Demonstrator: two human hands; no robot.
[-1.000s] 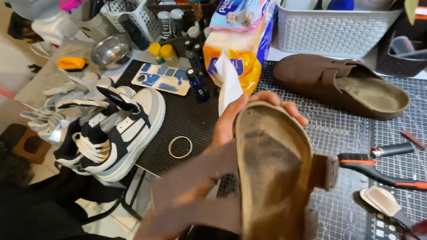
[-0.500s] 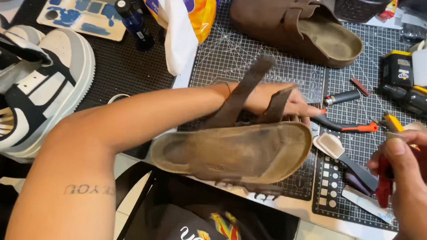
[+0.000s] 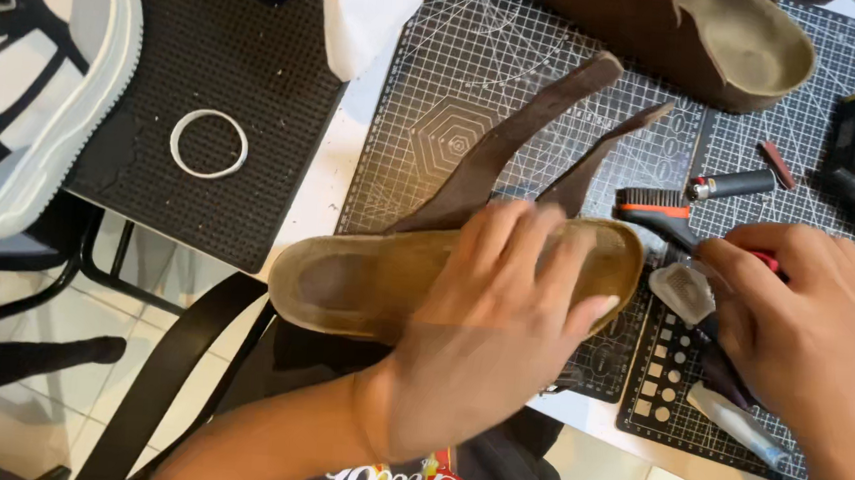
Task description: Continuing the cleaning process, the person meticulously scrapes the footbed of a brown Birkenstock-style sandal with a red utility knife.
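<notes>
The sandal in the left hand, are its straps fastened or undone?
Undone. The sandal lies under the left hand, and its two brown straps splay loose across the cutting mat, unbuckled.

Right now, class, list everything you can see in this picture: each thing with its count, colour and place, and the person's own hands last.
Worn suede sandal with loose straps: one, brown, under the left hand at the mat's near edge.
Second suede sandal: one, brown, top right on the mat.
Gridded cutting mat: one, dark grey, centre of the table.
Dimpled rubber mat: one, black, left of the cutting mat.
Thin ring: one, white, on the rubber mat.
Chunky sneaker: one, white, grey and black, far left.
Bristle brush: one, black head, red handle, in the right hand.
Cloth: one, white, top centre.
Left hand: resting on the worn sandal.
Right hand: gripping the brush handle.
</notes>
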